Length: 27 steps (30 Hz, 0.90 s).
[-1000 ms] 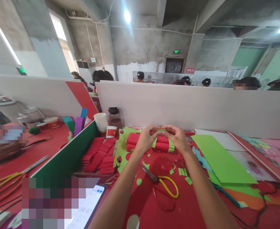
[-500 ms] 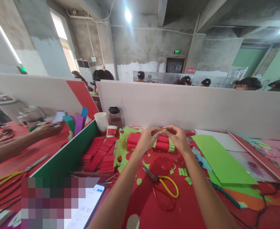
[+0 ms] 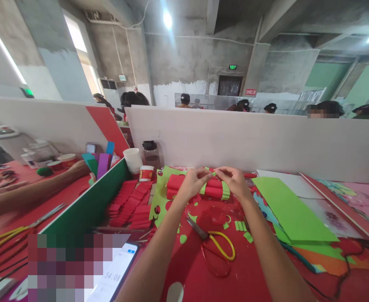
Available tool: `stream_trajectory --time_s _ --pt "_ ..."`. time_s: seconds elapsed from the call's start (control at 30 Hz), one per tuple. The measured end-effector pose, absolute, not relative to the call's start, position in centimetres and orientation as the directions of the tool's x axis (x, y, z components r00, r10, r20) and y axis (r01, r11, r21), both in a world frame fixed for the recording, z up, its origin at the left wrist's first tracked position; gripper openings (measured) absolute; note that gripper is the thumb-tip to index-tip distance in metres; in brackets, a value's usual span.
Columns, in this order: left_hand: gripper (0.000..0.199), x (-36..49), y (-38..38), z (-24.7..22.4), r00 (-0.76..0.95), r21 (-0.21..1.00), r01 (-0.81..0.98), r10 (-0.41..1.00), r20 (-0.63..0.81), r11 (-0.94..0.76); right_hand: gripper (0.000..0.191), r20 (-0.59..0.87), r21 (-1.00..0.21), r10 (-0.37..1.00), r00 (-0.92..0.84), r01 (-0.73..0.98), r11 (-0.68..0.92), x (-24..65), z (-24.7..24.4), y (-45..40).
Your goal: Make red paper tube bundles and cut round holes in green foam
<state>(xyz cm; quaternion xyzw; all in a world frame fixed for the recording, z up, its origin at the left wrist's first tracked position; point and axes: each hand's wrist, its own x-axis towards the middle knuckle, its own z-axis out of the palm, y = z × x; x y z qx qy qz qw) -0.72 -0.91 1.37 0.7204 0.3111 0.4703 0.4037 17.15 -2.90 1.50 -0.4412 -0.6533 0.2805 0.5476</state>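
Pinched between both hands' fingertips is a small light-green piece (image 3: 214,173), probably paper or foam. My left hand (image 3: 194,181) grips its left end, and my right hand (image 3: 234,180) holds the right end with thumb and forefinger. Just beneath and behind the hands lies a bundle of red rolls (image 3: 215,191) with light-green bands, partly covered by my left hand. A pair of scissors (image 3: 207,235) with one yellow and one red handle rests on the red tabletop (image 3: 250,272) between my forearms. Small green scraps (image 3: 240,226) are scattered near them.
Red strips (image 3: 129,203) are stacked at left by a green divider (image 3: 90,214), below paper cups (image 3: 133,160) and a bottle (image 3: 152,155). Green sheets (image 3: 293,207) lie at right. A phone (image 3: 113,272) sits front left. Beyond the divider is another person's arm (image 3: 46,184).
My hands stay nearly in place, with the green piece showing a little more between the fingertips. The neighbouring person's hand has moved right and back, toward the coloured pieces.
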Motion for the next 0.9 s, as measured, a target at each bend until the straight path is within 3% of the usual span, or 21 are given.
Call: stream_trajectory --time_s 0.4,0.53,0.77,0.9 --pt "0.030 -0.5 -0.4 0.5 0.356 0.857 0.147 0.835 0.420 -0.494 0.025 0.517 -0.736 0.852 -0.078 0.469 0.489 16.6 1.7 -3.2" --pt "0.037 -0.8 -0.4 0.4 0.396 0.896 0.093 0.842 0.367 -0.434 0.022 0.462 -0.762 0.868 -0.181 0.421 0.493 17.0 1.7 -3.1" --pt "0.037 -0.5 -0.5 0.4 0.448 0.951 -0.073 0.843 0.299 -0.299 0.024 0.469 -0.814 0.878 -0.098 0.338 0.473 17.7 1.5 -2.9" --pt "0.037 -0.7 -0.4 0.4 0.437 0.963 -0.085 0.859 0.267 -0.257 0.027 0.427 -0.850 0.887 -0.174 0.258 0.459 17.7 1.5 -2.9"
